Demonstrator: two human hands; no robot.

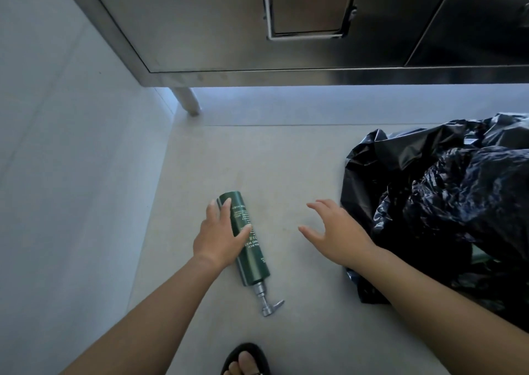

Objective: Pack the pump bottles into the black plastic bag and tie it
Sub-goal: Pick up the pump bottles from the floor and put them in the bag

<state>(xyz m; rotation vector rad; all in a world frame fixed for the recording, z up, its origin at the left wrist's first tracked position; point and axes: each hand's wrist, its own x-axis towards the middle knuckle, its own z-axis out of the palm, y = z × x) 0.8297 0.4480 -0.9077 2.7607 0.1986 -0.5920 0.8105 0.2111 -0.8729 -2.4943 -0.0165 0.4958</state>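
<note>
Left hand (219,235) on green pump bottle (252,255) (lying flat on floor (286,174)).

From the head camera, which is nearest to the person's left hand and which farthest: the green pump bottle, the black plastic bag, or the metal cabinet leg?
Measured from the left hand:
1. Green pump bottle: lying on the floor, under the hand's fingers.
2. Black plastic bag: off to the right, beyond the open right hand.
3. Metal cabinet leg: ahead, at the far edge of the floor by the wall.
</note>
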